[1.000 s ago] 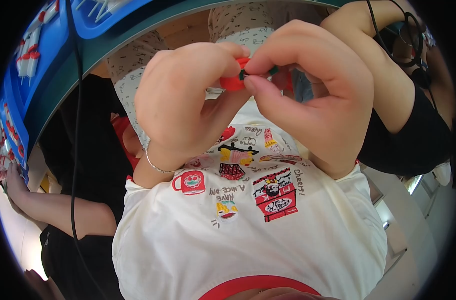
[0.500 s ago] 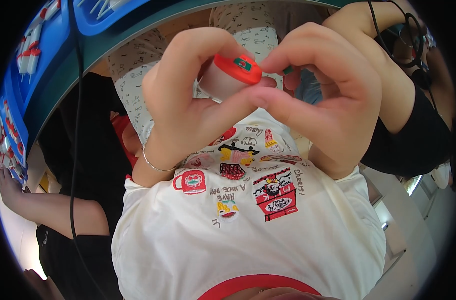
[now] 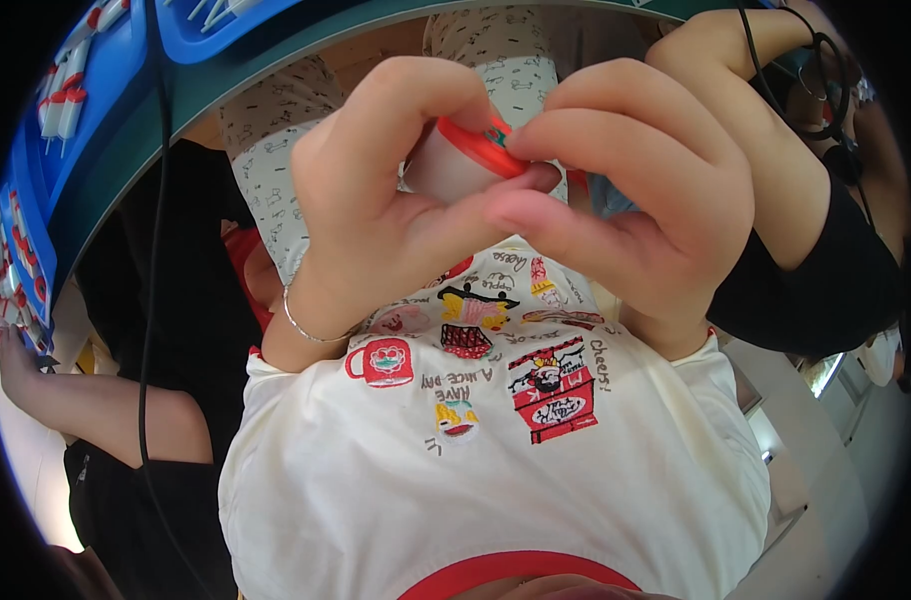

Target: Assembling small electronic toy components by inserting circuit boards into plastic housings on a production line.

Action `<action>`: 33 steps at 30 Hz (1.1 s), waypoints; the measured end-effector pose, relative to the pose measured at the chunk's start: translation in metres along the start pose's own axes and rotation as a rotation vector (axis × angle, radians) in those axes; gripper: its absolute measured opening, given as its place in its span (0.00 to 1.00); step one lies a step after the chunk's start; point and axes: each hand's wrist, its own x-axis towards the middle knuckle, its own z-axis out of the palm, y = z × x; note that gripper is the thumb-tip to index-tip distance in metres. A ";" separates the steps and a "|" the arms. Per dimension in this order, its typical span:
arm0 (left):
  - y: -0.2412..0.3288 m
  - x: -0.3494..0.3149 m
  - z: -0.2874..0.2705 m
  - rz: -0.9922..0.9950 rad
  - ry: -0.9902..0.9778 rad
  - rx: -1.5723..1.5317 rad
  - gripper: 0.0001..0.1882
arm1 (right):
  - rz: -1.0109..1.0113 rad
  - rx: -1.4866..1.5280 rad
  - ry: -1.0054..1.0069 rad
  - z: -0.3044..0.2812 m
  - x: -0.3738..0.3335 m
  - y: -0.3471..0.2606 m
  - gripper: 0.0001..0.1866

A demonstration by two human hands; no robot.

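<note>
The left hand (image 3: 356, 185) grips a small rounded piece (image 3: 456, 165) above the lap: whitish body, orange-red top, green patch (image 3: 496, 136). The right hand's (image 3: 656, 165) fingertip meets the top; whether it grasps anything cannot be told. Beyond, a blue tray (image 3: 181, 48).

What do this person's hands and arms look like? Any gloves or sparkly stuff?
No gloves! Both the left hand and the right hand are bare. A thin, silvery bracelet circles the left wrist. The white sleeves are short, with red edges.
</note>
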 end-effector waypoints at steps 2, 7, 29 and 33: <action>0.002 0.000 0.001 0.007 0.022 -0.031 0.21 | -0.072 0.023 0.034 0.001 -0.001 0.006 0.11; 0.009 0.001 0.000 -0.168 -0.056 -0.380 0.23 | -0.253 0.078 0.117 -0.001 -0.005 0.016 0.09; 0.009 0.000 -0.005 0.005 -0.184 -0.242 0.25 | -0.191 -0.036 0.116 -0.005 -0.007 0.006 0.10; 0.009 0.000 -0.007 0.006 -0.186 -0.189 0.24 | -0.216 -0.017 0.187 0.005 -0.012 0.010 0.10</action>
